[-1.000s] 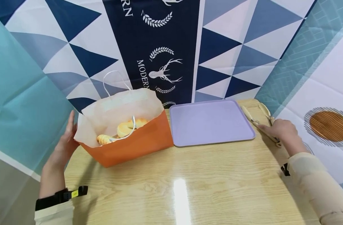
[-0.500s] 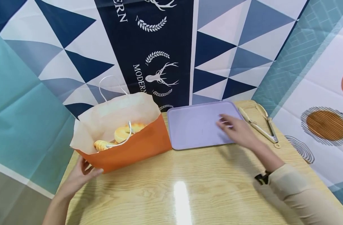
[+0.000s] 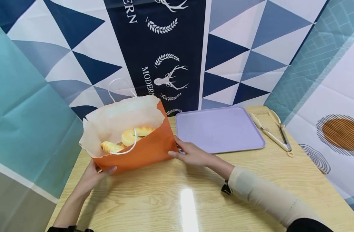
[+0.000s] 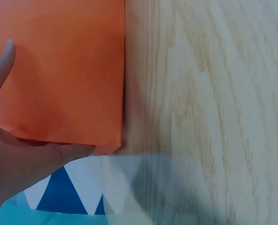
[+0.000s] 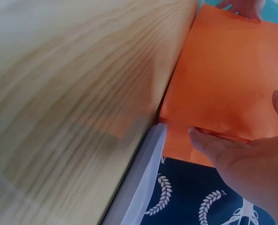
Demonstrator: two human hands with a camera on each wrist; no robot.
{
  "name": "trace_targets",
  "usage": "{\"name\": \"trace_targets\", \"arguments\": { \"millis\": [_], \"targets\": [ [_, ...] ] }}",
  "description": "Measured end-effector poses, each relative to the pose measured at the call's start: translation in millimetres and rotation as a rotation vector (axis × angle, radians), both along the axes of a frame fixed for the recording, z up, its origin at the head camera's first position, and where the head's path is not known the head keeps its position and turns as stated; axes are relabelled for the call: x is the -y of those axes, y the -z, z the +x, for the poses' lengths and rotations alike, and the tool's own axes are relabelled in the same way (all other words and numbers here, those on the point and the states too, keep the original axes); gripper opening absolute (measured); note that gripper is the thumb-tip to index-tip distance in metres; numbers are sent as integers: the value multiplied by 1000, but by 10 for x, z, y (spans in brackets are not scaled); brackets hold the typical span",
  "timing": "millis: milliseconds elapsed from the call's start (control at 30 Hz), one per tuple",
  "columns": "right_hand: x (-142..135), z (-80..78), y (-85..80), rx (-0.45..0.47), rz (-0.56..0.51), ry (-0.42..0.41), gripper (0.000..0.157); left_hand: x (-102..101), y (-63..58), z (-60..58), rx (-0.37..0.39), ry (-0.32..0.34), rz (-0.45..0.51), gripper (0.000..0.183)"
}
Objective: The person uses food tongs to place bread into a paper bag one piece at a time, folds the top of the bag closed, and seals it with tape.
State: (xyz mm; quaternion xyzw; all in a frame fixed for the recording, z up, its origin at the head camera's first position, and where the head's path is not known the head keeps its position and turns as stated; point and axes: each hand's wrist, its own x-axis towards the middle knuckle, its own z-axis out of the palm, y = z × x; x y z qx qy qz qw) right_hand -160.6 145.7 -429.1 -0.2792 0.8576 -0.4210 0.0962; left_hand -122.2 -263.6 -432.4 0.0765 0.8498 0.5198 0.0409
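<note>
An orange paper bag (image 3: 142,151) with white string handles stands open-topped on the left of the table. Several pieces of bread (image 3: 129,138) lie inside it, one of them twisted. My left hand (image 3: 93,175) holds the bag's left front corner, thumb across the front and fingers along the side. At the opposite corner my right hand (image 3: 191,154) has its thumb on the front and its fingers on the right side. The left wrist view shows the left hand's fingers (image 4: 59,152) against the bag's narrow side. In the right wrist view, the right fingers (image 5: 214,143) touch the other side.
A lilac tray (image 3: 220,130) lies right of the bag, close to its side. Beyond it, spread tongs (image 3: 271,135) rest near the right edge of the wooden table (image 3: 223,206). Patterned cloth walls (image 3: 168,58) border the back and sides.
My right hand has left the tongs and crossed over the tray to the bag's right side. The left hand has slid lower and round the bag's front corner. The tongs stay on the table.
</note>
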Motion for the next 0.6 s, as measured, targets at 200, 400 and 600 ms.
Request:
{"name": "trace_targets", "arguments": {
  "millis": [200,400,600],
  "targets": [
    [144,-167,27,14,-4,67,82,-6,50,-203,-40,-45,61,82],
    [247,-436,83,32,-11,158,82,-66,89,-505,-22,-117,164,80],
    [368,-699,118,105,-67,200,86,-122,89,-747,30,-239,217,81]
  ]
}}
